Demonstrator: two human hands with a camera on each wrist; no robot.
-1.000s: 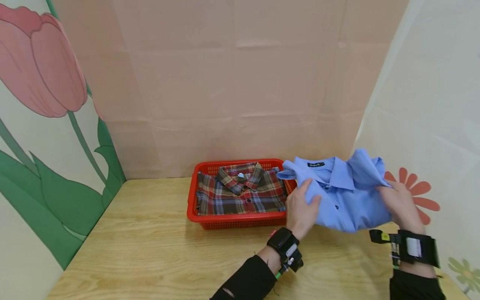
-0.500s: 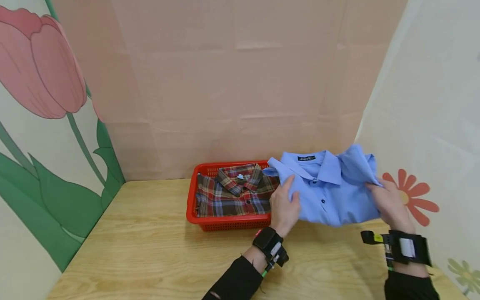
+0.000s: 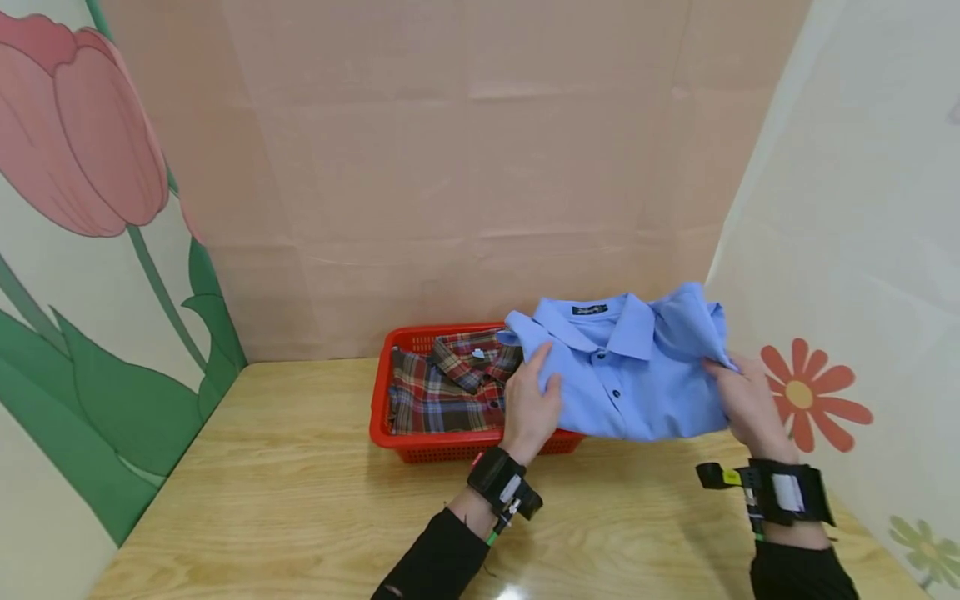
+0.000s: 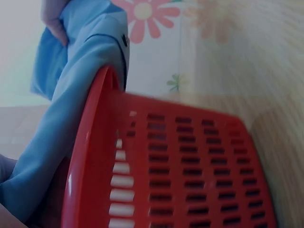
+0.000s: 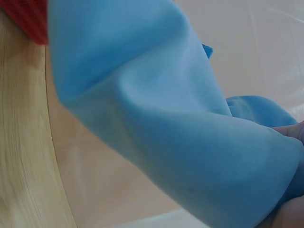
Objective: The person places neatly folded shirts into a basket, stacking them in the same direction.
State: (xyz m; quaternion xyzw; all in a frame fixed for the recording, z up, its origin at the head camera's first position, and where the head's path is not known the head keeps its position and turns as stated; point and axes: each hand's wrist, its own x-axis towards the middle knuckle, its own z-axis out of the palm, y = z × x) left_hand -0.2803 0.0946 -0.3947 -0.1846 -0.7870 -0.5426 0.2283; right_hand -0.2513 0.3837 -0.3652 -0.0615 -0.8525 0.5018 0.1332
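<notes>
A folded light blue shirt (image 3: 622, 375), collar and neck label at the top, is held up between both hands in the head view. My left hand (image 3: 531, 408) grips its left side, thumb and fingers on the cloth, above the basket's right part. My right hand (image 3: 750, 408) pinches the shirt's right edge, right of the basket. Below the shirt's left part stands a red plastic basket (image 3: 442, 442) with a folded plaid shirt (image 3: 442, 400) inside, partly covered by the blue one. The left wrist view has the blue shirt (image 4: 80, 80) right over the basket's rim (image 4: 88, 137).
The basket stands on a light wooden table (image 3: 300, 500) near its back edge. A pinkish paper-covered wall (image 3: 465, 167) rises behind. A flower-printed panel (image 3: 847, 250) bounds the right side, and a tulip-printed panel (image 3: 112, 375) the left.
Both hands have carried the blue shirt left, and slightly up, from beside the basket to over its right part. More of the plaid shirt is now covered. The basket has stayed in place.
</notes>
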